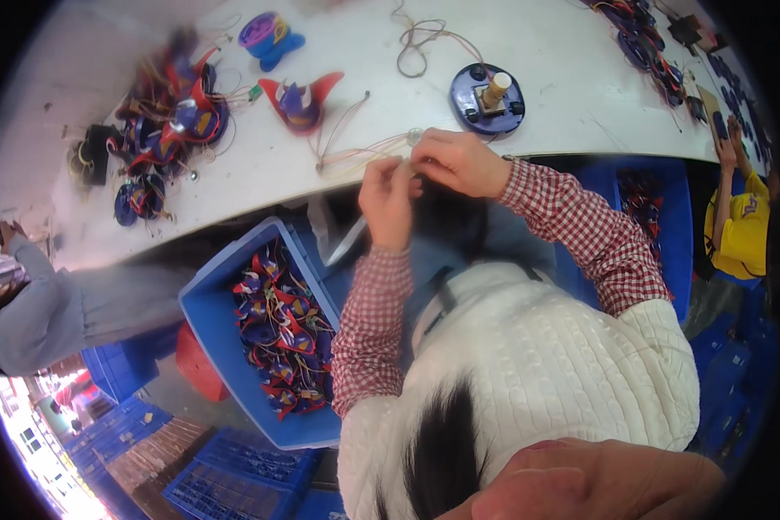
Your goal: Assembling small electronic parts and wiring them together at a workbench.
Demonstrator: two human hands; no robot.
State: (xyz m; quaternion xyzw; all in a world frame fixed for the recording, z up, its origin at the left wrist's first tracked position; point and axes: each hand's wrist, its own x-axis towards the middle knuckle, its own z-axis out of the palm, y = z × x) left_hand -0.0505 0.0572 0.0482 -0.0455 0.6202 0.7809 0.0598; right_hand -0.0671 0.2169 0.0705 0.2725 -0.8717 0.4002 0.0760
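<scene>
At the white bench (581, 95) edge, my left hand (386, 201) and right hand (456, 161) pinch thin wires (355, 156) trailing from a red-and-blue winged toy part (302, 101). I judge this the wire-joining step; next calls for steady fingertips. A blue crate (212, 303) of parts sits below.

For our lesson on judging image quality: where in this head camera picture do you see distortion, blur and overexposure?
Head view: the white table edge bows into a curve and the corners go black, from the fisheye lens; the pile of red and blue parts at upper left is smeared; the lower left corner is blown out white; both hands stay fairly sharp.
</scene>
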